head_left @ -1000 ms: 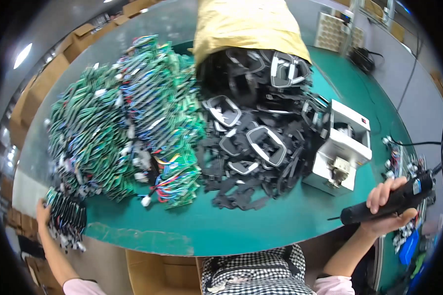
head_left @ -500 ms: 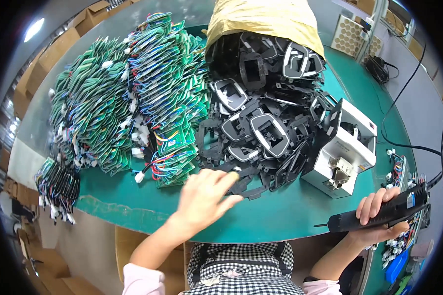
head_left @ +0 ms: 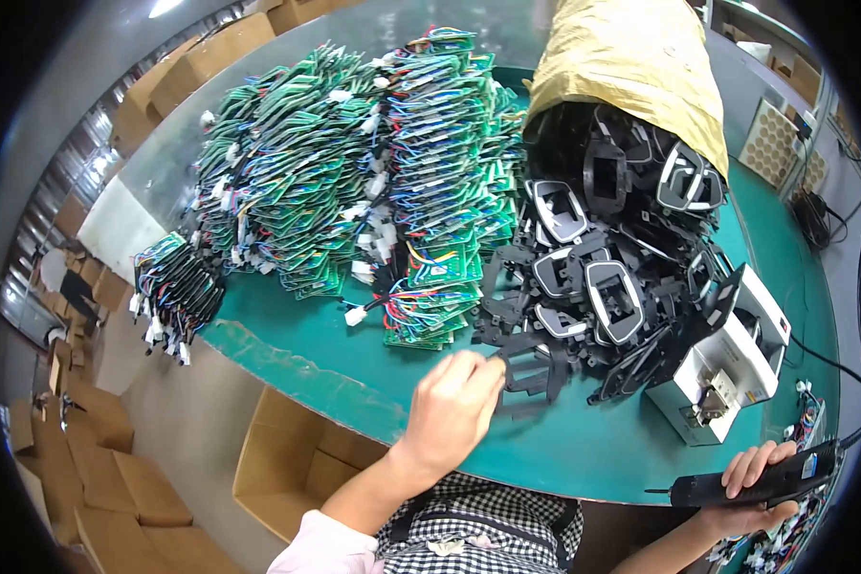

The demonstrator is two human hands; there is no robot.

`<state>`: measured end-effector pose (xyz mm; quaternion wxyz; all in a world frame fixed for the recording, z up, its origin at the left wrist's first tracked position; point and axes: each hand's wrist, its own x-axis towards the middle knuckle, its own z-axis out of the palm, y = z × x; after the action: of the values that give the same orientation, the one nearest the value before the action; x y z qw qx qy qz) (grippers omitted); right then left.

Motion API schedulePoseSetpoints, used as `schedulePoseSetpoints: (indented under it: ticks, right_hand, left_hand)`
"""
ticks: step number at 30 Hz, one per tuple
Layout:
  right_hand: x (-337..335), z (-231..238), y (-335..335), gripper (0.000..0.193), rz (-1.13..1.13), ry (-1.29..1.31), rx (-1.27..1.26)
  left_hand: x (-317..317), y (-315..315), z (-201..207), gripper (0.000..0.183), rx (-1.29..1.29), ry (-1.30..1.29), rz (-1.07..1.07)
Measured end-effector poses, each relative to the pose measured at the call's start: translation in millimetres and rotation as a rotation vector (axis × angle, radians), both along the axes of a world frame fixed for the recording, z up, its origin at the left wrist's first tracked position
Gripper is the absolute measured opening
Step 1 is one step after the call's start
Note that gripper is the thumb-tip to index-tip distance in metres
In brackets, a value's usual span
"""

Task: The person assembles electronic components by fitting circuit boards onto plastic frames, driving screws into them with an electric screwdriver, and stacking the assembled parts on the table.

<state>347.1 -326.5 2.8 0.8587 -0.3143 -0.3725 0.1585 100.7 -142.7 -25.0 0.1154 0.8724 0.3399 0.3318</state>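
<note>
My left hand [head_left: 452, 407] is closed, its thumb and fingers pinching the edge of a black plastic frame [head_left: 538, 371] at the near side of a loose pile. More black plastic frames [head_left: 614, 301], several with a pale inner rim, lie heaped and spill from the mouth of a yellow woven sack [head_left: 631, 57]. At the right, my right hand [head_left: 751, 483] wraps round a black electric screwdriver [head_left: 713, 490]. The screwdriver lies nearly level, its thin bit pointing left over the table's front edge.
Rows of green circuit boards [head_left: 435, 191] with coloured wires and white plugs stand left of the frames. A small bundle of wired boards [head_left: 177, 292] sits at the left edge. A white screw feeder [head_left: 713, 383] stands near the screwdriver. An open cardboard box [head_left: 277, 478] is below the table [head_left: 344, 368].
The view has swung left, so the table's contents appear farther right. My left hand has closed on a black frame at the pile's near edge. My right hand keeps holding the screwdriver.
</note>
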Motion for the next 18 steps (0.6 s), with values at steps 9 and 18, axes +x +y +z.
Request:
schedulePoseSetpoints:
  ticks: [9,18]
  right_hand:
    - [-6.7,0.9,12.2,0.057,0.006,0.003,0.006]
    - [-0.4,-2.9,3.8,0.057,-0.056,-0.028,0.001]
  left_hand:
    - [6.5,-50.3,-42.0,0.012,-0.175,0.130,-0.091]
    - [-33.8,48.3,-6.1,0.015,0.127,-0.063,0.331]
